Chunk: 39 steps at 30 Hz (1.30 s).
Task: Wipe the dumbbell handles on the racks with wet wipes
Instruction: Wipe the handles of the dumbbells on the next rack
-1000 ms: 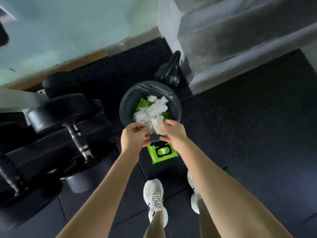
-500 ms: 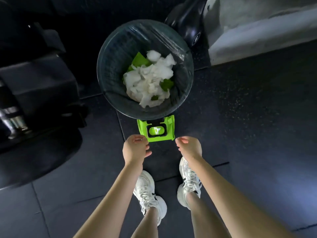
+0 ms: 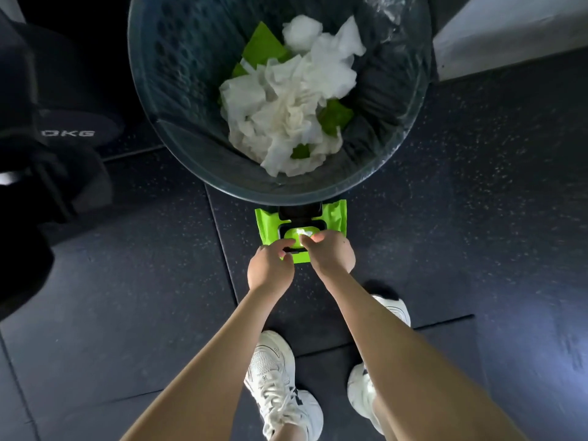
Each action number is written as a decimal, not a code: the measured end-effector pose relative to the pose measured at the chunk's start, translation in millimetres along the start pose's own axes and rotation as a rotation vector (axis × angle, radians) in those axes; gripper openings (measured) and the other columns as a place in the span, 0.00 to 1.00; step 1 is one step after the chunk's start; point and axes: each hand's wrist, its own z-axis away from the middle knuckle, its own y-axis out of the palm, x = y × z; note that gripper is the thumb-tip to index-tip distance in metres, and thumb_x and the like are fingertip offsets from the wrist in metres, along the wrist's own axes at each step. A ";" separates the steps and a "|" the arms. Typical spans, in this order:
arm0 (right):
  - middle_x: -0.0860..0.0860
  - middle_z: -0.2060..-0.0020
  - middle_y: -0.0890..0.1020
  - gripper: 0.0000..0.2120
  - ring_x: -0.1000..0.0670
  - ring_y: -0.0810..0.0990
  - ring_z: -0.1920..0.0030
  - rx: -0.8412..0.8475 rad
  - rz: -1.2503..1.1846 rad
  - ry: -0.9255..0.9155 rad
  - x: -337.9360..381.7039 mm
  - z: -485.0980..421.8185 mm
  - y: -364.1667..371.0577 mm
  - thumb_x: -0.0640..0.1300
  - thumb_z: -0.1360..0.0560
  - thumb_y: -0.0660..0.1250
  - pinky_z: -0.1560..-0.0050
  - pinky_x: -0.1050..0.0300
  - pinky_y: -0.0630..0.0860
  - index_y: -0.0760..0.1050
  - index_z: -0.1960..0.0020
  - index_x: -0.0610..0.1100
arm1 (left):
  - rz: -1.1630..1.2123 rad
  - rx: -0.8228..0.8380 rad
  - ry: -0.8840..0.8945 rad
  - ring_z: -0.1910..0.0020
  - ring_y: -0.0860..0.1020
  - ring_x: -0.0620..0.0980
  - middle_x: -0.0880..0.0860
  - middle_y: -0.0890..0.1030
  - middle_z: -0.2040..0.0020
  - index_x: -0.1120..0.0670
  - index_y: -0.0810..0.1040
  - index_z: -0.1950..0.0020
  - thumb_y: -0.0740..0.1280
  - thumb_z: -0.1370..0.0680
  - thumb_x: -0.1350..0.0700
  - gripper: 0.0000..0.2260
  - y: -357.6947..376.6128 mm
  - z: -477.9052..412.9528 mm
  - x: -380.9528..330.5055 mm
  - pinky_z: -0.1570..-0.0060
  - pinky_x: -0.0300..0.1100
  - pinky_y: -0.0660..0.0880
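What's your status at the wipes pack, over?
Left hand grips wipes pack, lid open. Right hand at the exposed wipe, pinch unclear. Bin beyond pack, nothing blocking.

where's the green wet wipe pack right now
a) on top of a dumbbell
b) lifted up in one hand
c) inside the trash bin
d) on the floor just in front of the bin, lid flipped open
d: the green wet wipe pack lies on the floor just in front of the trash bin, its black lid open, with the left hand and right hand on it.
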 end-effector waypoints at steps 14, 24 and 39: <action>0.43 0.59 0.84 0.16 0.45 0.78 0.63 0.036 -0.507 0.300 -7.7 -23.5 3.2 0.50 0.24 0.64 0.60 0.54 0.73 0.80 0.59 0.38 | -0.040 0.109 -0.048 0.48 0.77 0.59 0.51 0.73 0.35 0.43 0.66 0.27 0.52 0.25 0.66 0.29 16.9 -22.0 -3.9 0.62 0.46 0.72; 0.47 0.64 0.81 0.11 0.45 0.78 0.63 0.105 -0.191 0.158 -5.1 -32.6 9.6 0.51 0.26 0.68 0.64 0.59 0.72 0.80 0.57 0.43 | -0.209 0.142 0.019 0.38 0.70 0.52 0.49 0.69 0.33 0.43 0.59 0.25 0.54 0.24 0.67 0.32 23.8 -29.2 4.1 0.59 0.41 0.67; 0.45 0.67 0.66 0.12 0.51 0.62 0.69 0.295 -0.545 0.198 -21.3 12.8 -36.3 0.34 0.23 0.59 0.71 0.63 0.59 0.69 0.65 0.40 | -0.317 0.215 0.005 0.31 0.63 0.53 0.49 0.63 0.29 0.42 0.57 0.24 0.54 0.24 0.69 0.33 27.3 -32.0 -2.1 0.45 0.45 0.73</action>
